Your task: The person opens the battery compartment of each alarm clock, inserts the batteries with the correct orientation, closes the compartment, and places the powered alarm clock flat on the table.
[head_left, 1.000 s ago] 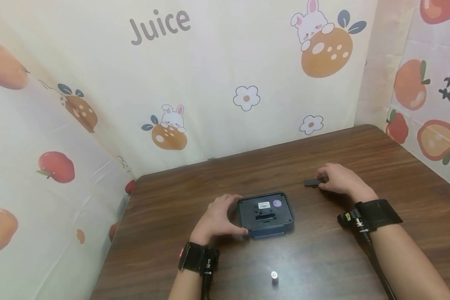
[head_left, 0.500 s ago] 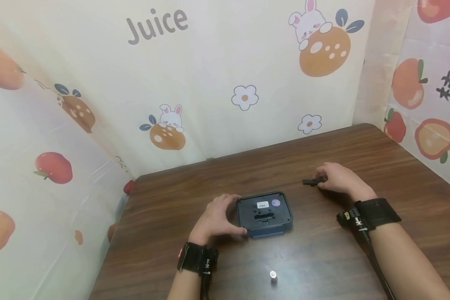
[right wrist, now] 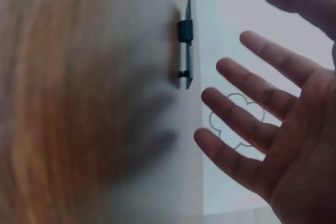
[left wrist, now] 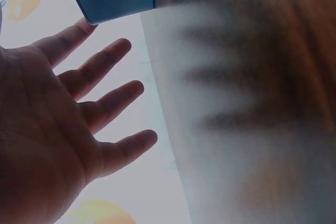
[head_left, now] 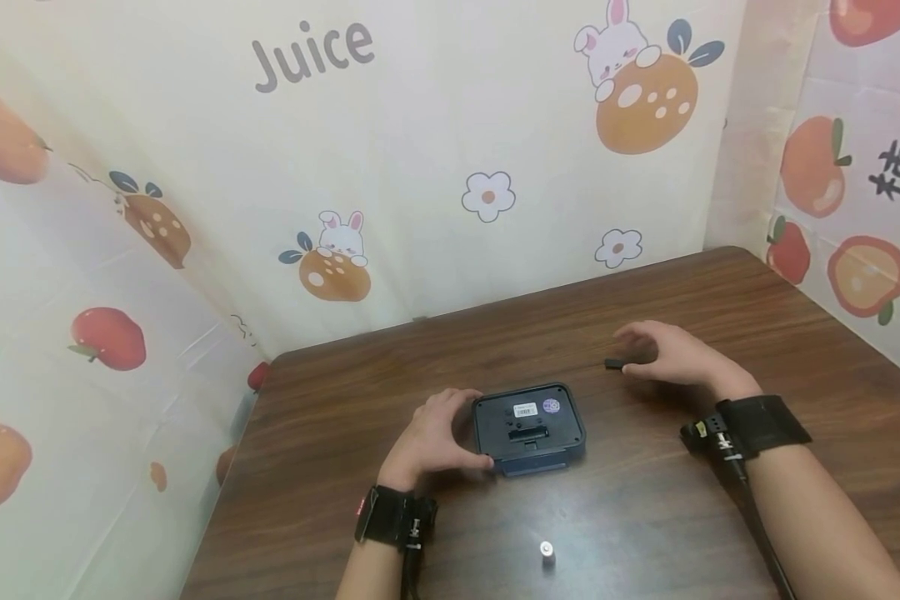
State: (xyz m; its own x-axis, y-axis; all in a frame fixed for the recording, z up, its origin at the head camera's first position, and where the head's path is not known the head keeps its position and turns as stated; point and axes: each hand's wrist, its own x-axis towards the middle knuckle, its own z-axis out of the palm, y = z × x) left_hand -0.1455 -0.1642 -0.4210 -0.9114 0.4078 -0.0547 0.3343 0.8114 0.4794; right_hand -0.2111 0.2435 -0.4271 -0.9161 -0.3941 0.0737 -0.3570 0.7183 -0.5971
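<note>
Right hand: just released the cover, seemingly free for other work
Cover: loose, toward the table's far edge
Left hand: unclenched, touching the gadget
Gadget: mid-table, slot bare

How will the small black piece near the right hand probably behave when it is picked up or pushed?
The black piece is probably stiff: its long edges run straight. It may be light, being small and thin. Pushed, it would likely slide rather than roll, given its long shape.
</note>
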